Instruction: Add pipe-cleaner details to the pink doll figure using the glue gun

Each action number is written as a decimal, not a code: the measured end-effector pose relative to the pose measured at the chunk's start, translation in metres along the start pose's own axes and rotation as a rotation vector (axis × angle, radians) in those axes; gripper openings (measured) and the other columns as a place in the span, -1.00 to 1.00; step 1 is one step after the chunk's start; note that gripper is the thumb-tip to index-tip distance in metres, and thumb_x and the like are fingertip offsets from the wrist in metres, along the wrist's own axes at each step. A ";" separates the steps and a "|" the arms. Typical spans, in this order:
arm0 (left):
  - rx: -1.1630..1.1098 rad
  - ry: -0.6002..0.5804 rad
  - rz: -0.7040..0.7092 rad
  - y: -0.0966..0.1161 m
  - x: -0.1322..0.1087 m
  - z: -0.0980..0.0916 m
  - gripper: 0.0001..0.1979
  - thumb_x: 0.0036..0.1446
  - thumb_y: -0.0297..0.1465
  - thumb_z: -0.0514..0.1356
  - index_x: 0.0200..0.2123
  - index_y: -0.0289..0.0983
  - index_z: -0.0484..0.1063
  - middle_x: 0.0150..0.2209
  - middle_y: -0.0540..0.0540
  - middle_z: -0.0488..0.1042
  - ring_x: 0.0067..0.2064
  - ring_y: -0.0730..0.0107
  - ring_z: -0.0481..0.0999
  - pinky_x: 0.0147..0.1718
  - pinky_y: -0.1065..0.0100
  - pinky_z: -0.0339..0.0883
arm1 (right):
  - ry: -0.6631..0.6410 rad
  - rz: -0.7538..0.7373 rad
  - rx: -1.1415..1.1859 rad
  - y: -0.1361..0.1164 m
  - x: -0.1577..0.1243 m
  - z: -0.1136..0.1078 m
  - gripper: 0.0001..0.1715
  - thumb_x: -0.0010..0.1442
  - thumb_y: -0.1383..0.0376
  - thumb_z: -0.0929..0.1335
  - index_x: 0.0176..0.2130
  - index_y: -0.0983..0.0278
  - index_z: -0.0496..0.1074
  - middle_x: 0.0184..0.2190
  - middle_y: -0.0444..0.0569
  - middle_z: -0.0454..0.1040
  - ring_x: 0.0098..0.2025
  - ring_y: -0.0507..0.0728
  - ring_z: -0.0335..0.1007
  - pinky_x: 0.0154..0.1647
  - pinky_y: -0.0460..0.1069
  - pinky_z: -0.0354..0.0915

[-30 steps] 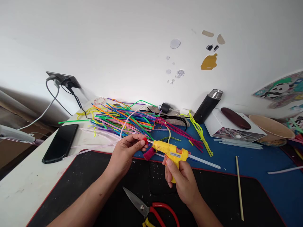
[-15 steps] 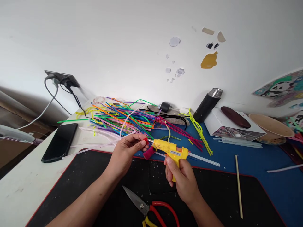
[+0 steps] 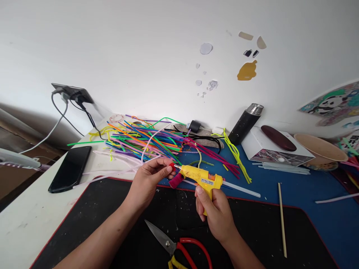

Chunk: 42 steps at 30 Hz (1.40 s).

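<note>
My right hand (image 3: 217, 215) grips the handle of a yellow hot glue gun (image 3: 202, 178), a clear glue stick (image 3: 241, 189) jutting from its back. The gun's nozzle points left at a small red fuzzy piece (image 3: 171, 166) pinched in the fingers of my left hand (image 3: 148, 179). A magenta fuzzy roll (image 3: 176, 180) hangs just below that piece, next to my left thumb. Both hands hover above the far edge of a black mat (image 3: 112, 224).
A heap of coloured pipe cleaners (image 3: 146, 142) lies behind the hands. Red-handled scissors (image 3: 179, 248) rest on the mat near me. A black phone (image 3: 70, 169) is at left, a black flask (image 3: 246, 124), a white box (image 3: 276, 151), a paper bowl (image 3: 321, 149) and a wooden stick (image 3: 282, 218) at right.
Hands and glue gun stay almost still; the view has shifted very slightly, and the nozzle remains against the red piece.
</note>
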State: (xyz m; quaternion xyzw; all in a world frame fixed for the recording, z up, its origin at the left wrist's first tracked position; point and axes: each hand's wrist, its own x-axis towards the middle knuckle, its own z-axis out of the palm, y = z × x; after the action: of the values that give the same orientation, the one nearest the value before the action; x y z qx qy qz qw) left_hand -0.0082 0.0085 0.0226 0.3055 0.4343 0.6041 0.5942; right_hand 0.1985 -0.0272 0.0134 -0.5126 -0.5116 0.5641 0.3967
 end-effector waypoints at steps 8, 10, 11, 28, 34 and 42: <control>-0.001 -0.004 -0.014 0.001 0.000 0.000 -0.70 -0.13 -0.31 0.60 -0.32 -0.31 0.69 -0.41 -0.07 0.64 -0.42 0.41 0.58 -0.35 0.42 0.49 | -0.003 -0.005 -0.031 0.001 0.000 -0.001 -0.30 0.32 -0.22 0.35 -0.55 0.24 0.30 -0.73 -0.16 0.26 -0.69 -0.01 0.15 -0.63 -0.06 0.06; 0.000 -0.007 -0.013 0.001 -0.001 0.000 -0.70 -0.11 -0.31 0.59 -0.32 -0.31 0.69 -0.39 -0.07 0.64 -0.42 0.42 0.58 -0.34 0.42 0.49 | -0.006 -0.014 -0.041 0.002 0.000 -0.002 -0.29 0.34 -0.21 0.34 -0.57 0.24 0.30 -0.73 -0.16 0.26 -0.68 -0.01 0.16 -0.62 -0.06 0.08; 0.002 -0.007 -0.012 0.001 -0.001 0.000 -0.71 -0.10 -0.32 0.59 -0.31 -0.31 0.69 -0.39 -0.07 0.64 -0.42 0.42 0.58 -0.34 0.42 0.49 | -0.005 -0.019 -0.048 0.002 0.000 -0.002 -0.28 0.34 -0.21 0.33 -0.58 0.23 0.29 -0.74 -0.15 0.25 -0.68 0.00 0.17 -0.61 -0.06 0.08; 0.004 -0.012 0.007 -0.001 -0.001 -0.002 -0.73 -0.06 -0.32 0.57 -0.29 -0.30 0.69 -0.38 -0.07 0.65 -0.41 0.42 0.58 -0.32 0.42 0.48 | 0.001 -0.011 -0.095 0.000 0.000 -0.003 -0.25 0.34 -0.21 0.33 -0.63 0.22 0.27 -0.75 -0.14 0.24 -0.69 0.00 0.18 -0.62 -0.06 0.11; 0.012 -0.015 0.001 -0.001 0.000 -0.003 -0.72 -0.05 -0.32 0.57 -0.28 -0.30 0.69 -0.38 -0.08 0.65 -0.40 0.42 0.59 -0.31 0.43 0.48 | -0.005 0.004 -0.083 -0.002 -0.001 -0.002 -0.25 0.33 -0.21 0.34 -0.63 0.23 0.27 -0.73 -0.13 0.26 -0.69 0.00 0.17 -0.64 -0.07 0.08; -0.005 -0.010 0.000 0.000 -0.001 -0.001 -0.71 -0.10 -0.31 0.59 -0.31 -0.30 0.69 -0.39 -0.06 0.65 -0.41 0.43 0.59 -0.33 0.43 0.48 | -0.015 0.003 -0.111 -0.002 0.000 -0.004 -0.24 0.35 -0.20 0.32 -0.65 0.22 0.26 -0.74 -0.13 0.25 -0.69 0.00 0.18 -0.64 -0.08 0.11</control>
State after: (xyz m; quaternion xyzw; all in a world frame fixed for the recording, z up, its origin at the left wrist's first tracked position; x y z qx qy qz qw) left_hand -0.0093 0.0078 0.0225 0.3071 0.4299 0.6038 0.5970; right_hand 0.2022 -0.0263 0.0154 -0.5305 -0.5444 0.5390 0.3630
